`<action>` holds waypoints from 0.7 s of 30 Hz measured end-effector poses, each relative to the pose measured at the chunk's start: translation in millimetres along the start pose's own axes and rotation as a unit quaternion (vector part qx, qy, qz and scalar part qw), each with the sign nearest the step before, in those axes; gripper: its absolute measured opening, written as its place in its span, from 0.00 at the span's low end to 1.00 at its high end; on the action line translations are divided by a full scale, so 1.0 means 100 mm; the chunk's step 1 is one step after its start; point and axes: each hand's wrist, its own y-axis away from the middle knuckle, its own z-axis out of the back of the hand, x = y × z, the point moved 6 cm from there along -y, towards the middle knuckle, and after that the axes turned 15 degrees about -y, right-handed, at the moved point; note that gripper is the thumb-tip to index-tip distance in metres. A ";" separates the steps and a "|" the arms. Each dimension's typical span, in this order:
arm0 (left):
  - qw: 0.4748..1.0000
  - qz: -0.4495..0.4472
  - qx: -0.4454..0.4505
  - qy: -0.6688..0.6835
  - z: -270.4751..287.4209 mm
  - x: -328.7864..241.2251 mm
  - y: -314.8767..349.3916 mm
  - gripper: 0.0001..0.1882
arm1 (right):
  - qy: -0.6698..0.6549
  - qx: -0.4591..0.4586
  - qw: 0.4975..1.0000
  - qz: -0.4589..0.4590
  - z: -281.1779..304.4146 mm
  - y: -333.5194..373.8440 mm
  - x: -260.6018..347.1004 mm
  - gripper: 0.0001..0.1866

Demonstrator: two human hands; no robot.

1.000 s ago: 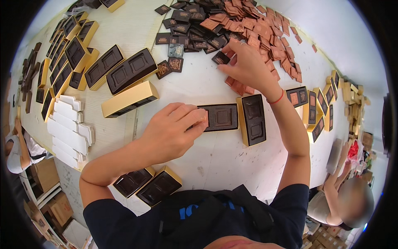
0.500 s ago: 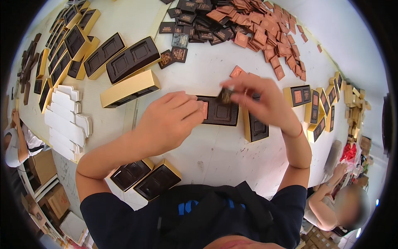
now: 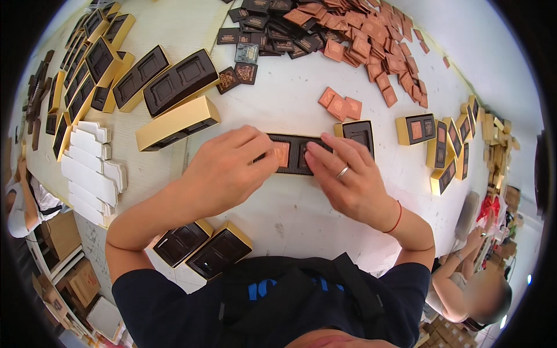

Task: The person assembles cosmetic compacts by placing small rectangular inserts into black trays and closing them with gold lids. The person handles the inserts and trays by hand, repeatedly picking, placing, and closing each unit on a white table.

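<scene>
In front of me lies a gold-sided box with a dark two-well tray (image 3: 295,153). A copper-coloured square packet (image 3: 281,153) sits in its left well. My left hand (image 3: 223,165) is closed around the box's left end, fingertips beside that packet. My right hand (image 3: 351,180) has its fingers bent over the right well, pressing on a dark square packet (image 3: 303,152) mostly hidden beneath them. Just beyond my right hand stands another gold box with a dark tray (image 3: 361,132). Several loose copper packets (image 3: 338,107) lie past it.
Heaps of dark packets (image 3: 255,23) and copper packets (image 3: 371,40) cover the far table. Gold boxes with dark trays (image 3: 180,81) crowd the left, above white folded cartons (image 3: 90,174). Filled boxes (image 3: 416,129) stand at right. Two trays (image 3: 220,252) lie near me. Co-workers flank the table.
My right hand has brought the dark packet down and left into the right well. The box beside it and the loose copper packets show more fully. My left hand stays at the box's left end.
</scene>
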 end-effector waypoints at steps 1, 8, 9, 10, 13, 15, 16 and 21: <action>1.000 -0.014 0.002 0.004 0.01 -0.03 -0.01 0.13 | -0.001 -0.006 1.000 -0.001 -0.01 0.01 0.05 0.20; 0.989 -0.054 0.050 0.128 0.13 -0.13 -0.13 0.13 | -0.091 -0.004 0.996 0.008 -0.15 0.53 0.50 0.16; 0.992 -0.054 0.019 0.111 0.14 -0.13 -0.19 0.16 | -0.108 0.002 0.994 0.006 -0.11 0.63 0.55 0.16; 0.994 -0.073 0.006 0.077 0.11 -0.14 -0.28 0.19 | -0.113 0.002 0.993 -0.025 -0.04 0.76 0.56 0.17; 0.993 -0.113 -0.024 -0.007 -0.07 -0.25 -0.54 0.24 | -0.096 -0.021 0.988 -0.117 0.19 1.28 0.48 0.17; 0.990 -0.136 -0.010 -0.019 -0.26 -0.35 -0.69 0.27 | -0.017 -0.082 0.971 -0.224 0.37 1.79 0.38 0.17; 0.988 -0.149 -0.013 -0.028 -0.33 -0.41 -0.74 0.28 | 0.026 -0.124 0.951 -0.280 0.52 1.98 0.31 0.16; 0.985 -0.163 0.006 -0.053 -0.44 -0.52 -0.69 0.30 | 0.103 -0.186 0.919 -0.333 0.82 1.96 0.09 0.25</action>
